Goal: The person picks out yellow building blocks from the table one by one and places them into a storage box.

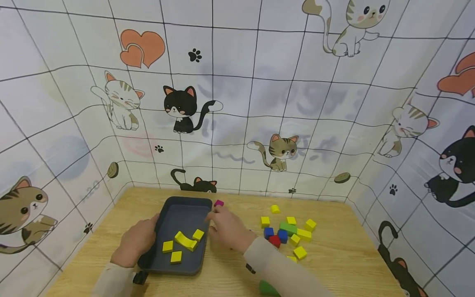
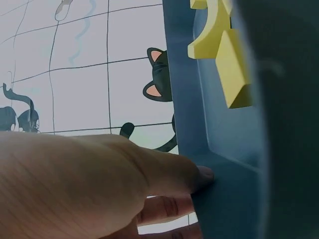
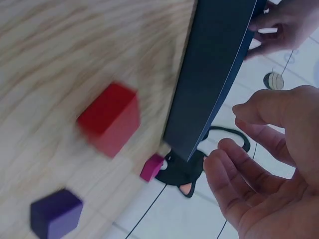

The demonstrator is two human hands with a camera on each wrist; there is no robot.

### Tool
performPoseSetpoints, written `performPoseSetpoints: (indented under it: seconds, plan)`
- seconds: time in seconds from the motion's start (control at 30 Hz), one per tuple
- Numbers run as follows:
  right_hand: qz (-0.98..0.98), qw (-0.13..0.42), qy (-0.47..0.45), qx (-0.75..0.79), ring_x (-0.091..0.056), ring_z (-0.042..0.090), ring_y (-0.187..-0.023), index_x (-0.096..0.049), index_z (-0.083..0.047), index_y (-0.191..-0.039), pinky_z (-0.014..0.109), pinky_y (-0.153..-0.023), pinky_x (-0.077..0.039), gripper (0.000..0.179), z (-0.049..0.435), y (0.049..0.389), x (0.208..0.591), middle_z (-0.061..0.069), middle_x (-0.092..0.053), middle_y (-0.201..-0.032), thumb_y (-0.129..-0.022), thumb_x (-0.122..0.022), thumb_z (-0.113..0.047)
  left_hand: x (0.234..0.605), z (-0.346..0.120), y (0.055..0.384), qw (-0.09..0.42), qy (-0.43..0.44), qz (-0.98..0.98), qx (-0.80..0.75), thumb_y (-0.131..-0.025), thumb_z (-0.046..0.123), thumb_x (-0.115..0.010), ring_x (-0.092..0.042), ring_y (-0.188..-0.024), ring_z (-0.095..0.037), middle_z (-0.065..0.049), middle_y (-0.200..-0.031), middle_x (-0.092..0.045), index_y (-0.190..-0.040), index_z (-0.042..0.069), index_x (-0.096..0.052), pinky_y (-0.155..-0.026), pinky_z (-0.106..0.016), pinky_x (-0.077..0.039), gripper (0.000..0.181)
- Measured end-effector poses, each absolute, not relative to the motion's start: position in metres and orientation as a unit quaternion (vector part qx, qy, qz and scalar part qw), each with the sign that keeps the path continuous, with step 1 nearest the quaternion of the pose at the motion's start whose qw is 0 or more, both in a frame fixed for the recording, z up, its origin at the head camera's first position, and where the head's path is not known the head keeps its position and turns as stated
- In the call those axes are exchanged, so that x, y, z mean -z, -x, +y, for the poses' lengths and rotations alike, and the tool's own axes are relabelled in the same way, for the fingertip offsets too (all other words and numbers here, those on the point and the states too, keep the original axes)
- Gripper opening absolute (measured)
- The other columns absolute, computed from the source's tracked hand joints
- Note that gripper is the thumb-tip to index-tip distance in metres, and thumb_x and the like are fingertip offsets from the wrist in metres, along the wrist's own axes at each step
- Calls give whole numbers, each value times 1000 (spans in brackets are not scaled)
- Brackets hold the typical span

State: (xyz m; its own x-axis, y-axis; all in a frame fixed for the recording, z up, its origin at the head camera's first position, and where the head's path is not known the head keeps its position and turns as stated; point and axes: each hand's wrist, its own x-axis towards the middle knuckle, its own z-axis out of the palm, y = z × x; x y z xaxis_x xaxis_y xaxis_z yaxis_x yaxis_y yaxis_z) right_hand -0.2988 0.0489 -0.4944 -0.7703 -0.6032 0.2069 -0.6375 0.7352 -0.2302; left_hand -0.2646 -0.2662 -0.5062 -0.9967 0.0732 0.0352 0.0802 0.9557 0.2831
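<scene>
My left hand (image 1: 136, 240) grips the left rim of a dark grey rectangular tray (image 1: 185, 208); the left wrist view shows the thumb (image 2: 200, 178) over the inner wall and fingers outside. In the tray lie a curved yellow block (image 1: 186, 241) and several small yellow blocks (image 1: 176, 257). Beside the tray's right rim, my right hand (image 1: 228, 227) has loosely bent fingers with nothing between them. The right wrist view shows a red block (image 3: 110, 119) and a purple block (image 3: 56, 214) on the table, which the hand and arm hide in the head view. A magenta block (image 1: 219, 203) sits beyond the right fingertips.
Right of my right arm, yellow blocks (image 1: 300, 252), blue blocks (image 1: 282, 236), a red block (image 1: 274, 241) and a green block (image 1: 288, 228) lie on the wooden table (image 1: 345, 255). A larger green piece (image 1: 268, 288) is at the front. Cat-printed sheeting (image 1: 233, 103) surrounds the table.
</scene>
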Motion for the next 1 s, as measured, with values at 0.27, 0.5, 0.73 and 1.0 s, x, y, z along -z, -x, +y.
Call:
performPoseSetpoints:
  seconds: [0.27, 0.5, 0.73, 1.0]
  plan:
    - [-944, 64, -281, -162, -63, 19, -103, -84, -15, -131, 28, -81, -63, 26, 85, 306, 495, 7, -75, -125, -106, -85, -18, 503, -262, 265, 16, 31, -990, 135, -113, 2, -59, -78, -121, -53, -34, -137, -78, -160, -9, -60, -93, -68, -67, 48]
    - [-952, 61, -242, -177, -67, 28, -115, -82, -11, -135, 44, -94, -65, 31, 125, 311, 502, 12, -73, -132, -105, -84, -16, 506, -262, 263, 31, 51, -991, 124, -112, 1, -64, -80, -108, -50, -32, -125, -80, -155, -8, -63, -84, -66, -67, 44]
    - [-963, 48, -186, -188, -66, 41, -129, -81, -9, -141, 56, -101, -65, 40, 160, 318, 512, 20, -71, -144, -101, -87, -13, 507, -261, 267, 33, 50, -991, 118, -113, 0, -60, -80, -106, -53, -34, -122, -80, -155, -9, -62, -84, -69, -66, 43]
    - [-970, 21, -147, -194, -71, 32, -115, -82, -7, -139, 57, -99, -67, 41, 183, 317, 517, 18, -74, -136, -99, -89, -9, 512, -263, 270, 31, 45, -990, 127, -114, 0, -57, -81, -110, -51, -33, -132, -79, -165, -8, -54, -86, -67, -67, 52]
